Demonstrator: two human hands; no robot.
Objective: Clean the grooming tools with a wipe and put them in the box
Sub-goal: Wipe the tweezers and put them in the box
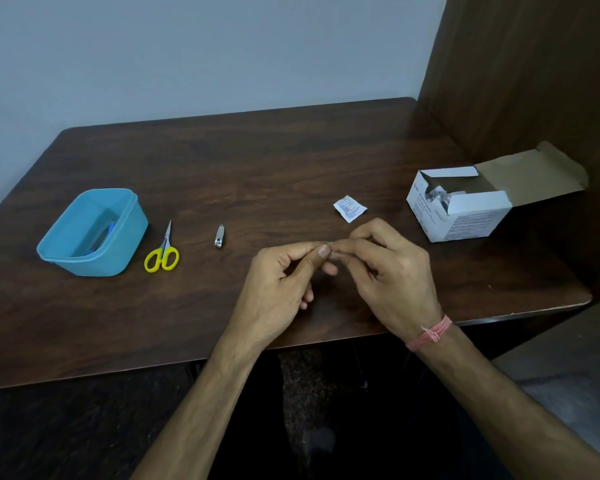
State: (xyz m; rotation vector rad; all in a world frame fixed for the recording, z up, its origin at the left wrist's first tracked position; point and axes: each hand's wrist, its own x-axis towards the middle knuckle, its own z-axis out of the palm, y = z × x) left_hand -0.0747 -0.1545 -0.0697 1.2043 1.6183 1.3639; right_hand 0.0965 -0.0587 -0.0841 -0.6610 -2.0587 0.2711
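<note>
Head view — the only one we have. Dark wood-grain table (291, 161) against a pale wall. Our left hand (284, 282) and right hand (392, 268) meet over the near middle of the table, thumbs and forefingers pressed tip to tip. They look to be pinching something small between them, most likely a wipe or its packet, but the fingers hide it and we cannot tell what it is.

A small white printed sachet (350, 208) lies flat just beyond the hands, apart from them. To the right stands an open white cardboard carton (461, 213), flap up, with packets inside.

Tools: small metal nail clipper (219, 235) lies left of the hands, well apart. Further left, yellow-handled scissors (163, 252), blades pointing away from us, just beside the light-blue plastic box (90, 233). Something blue already sits in the box; too dim to name.

We judge the step as getting a wipe ready — neither tool on the table is in hand yet.

Risks: a damp wipe could make the smooth clipper slip from the fingers. The scissor points could snag or pierce the wipe, or prick a finger, if wiped toward the tips. A careless drop could tip the light box.
</note>
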